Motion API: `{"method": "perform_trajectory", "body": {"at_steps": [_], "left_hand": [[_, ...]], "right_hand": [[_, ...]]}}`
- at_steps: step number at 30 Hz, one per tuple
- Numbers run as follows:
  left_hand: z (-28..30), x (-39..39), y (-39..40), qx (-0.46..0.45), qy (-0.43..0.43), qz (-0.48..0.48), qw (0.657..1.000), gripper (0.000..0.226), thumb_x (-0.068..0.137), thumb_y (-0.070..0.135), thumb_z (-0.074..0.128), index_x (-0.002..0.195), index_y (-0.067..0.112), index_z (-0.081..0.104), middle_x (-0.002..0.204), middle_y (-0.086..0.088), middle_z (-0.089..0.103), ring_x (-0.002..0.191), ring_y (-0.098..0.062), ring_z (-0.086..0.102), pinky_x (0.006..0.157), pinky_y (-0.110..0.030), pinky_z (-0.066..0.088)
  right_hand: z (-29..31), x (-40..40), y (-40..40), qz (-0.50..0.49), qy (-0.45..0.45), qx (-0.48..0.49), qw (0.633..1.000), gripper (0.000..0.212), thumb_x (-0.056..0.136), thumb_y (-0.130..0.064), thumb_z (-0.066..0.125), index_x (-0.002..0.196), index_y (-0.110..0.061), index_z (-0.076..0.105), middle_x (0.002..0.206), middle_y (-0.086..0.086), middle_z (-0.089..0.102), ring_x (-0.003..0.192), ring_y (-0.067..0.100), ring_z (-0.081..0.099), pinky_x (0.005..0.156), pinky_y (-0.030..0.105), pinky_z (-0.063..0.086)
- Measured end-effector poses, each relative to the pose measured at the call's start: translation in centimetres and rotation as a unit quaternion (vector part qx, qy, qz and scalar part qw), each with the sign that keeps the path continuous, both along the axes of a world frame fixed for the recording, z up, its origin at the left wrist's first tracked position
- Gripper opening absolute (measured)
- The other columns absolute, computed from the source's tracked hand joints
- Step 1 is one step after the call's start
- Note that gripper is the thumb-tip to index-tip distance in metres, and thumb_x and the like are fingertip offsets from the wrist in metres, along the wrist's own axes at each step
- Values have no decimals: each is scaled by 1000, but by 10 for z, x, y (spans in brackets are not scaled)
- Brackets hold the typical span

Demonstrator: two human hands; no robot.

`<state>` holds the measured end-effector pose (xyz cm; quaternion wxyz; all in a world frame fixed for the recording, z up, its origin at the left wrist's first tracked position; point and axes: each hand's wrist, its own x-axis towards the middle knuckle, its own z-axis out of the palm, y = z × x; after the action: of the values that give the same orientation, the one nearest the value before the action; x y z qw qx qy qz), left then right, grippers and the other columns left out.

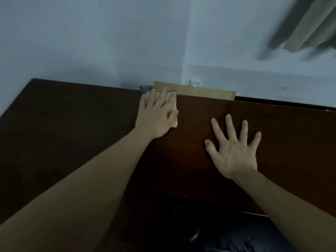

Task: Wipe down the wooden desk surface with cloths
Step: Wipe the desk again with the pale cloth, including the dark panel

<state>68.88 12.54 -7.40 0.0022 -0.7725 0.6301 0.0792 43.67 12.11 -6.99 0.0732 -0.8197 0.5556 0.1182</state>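
The dark brown wooden desk (pixel 72 124) fills the middle of the view. My left hand (pixel 156 113) lies flat with straight fingers on a pale pink cloth (pixel 174 122) at the desk's far edge; only the cloth's right side shows from under the hand. My right hand (pixel 234 148) rests palm down on the bare wood to the right, fingers spread wide, holding nothing.
A piece of brown cardboard (pixel 200 91) stands behind the desk's far edge against the pale wall. A small grey object (pixel 145 88) sits just left of it. A beige curtain (pixel 312 24) hangs at the top right. Something dark (pixel 218 231) lies below the near edge.
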Motion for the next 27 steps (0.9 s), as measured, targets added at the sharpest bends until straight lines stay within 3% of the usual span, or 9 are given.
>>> {"method": "perform_trajectory", "body": {"at_steps": [7,12,15,18,21,23,27], "left_hand": [[9,-51,152,39,3,-104,994,63,103,57,12,161,39,-7,170,6,-10,155,-22,-16,124,-48,-8],[10,-39,150,42,4,-118,992,62,102,59,9,159,43,-11,168,11,-15,153,-18,-22,124,-46,-11],[10,-28,110,51,-16,-29,998,66,95,60,-5,156,39,-22,167,6,-21,153,-24,-22,124,-48,-11],[7,-28,63,32,7,118,992,62,104,56,11,160,37,-8,170,1,-12,155,-29,-12,123,-51,-8],[5,-37,42,23,24,188,982,61,105,55,16,161,37,-3,170,0,-10,155,-31,-12,123,-53,-7],[6,-45,50,20,19,166,986,62,105,55,15,161,36,-5,170,-1,-9,155,-31,-11,123,-53,-6],[7,-64,122,26,-7,33,999,65,102,57,5,161,35,-9,170,1,-12,155,-27,-13,124,-47,-7]], "right_hand": [[1,0,0,10,-16,-2,1000,71,93,-72,-3,155,-43,-21,167,1,-24,151,44,-20,116,72,-4],[0,-1,0,16,-29,-6,999,73,92,-72,-3,157,-41,-20,167,3,-23,151,46,-19,115,73,-3],[-2,-1,-1,15,-32,-7,999,73,92,-72,-3,156,-41,-20,167,3,-23,151,46,-19,115,74,-3],[-3,-3,-2,18,-40,-12,999,73,93,-72,-1,157,-41,-19,168,4,-22,151,47,-19,115,74,-4],[-3,-3,-3,21,-46,-8,999,73,93,-72,0,157,-41,-18,168,4,-22,150,47,-20,114,74,-4],[-3,-3,-3,23,-50,-8,998,73,94,-72,0,157,-41,-17,168,4,-22,150,47,-20,114,75,-4],[-2,-3,-2,25,-53,-5,998,73,94,-71,1,158,-40,-16,168,4,-22,150,48,-20,114,75,-4]]}}
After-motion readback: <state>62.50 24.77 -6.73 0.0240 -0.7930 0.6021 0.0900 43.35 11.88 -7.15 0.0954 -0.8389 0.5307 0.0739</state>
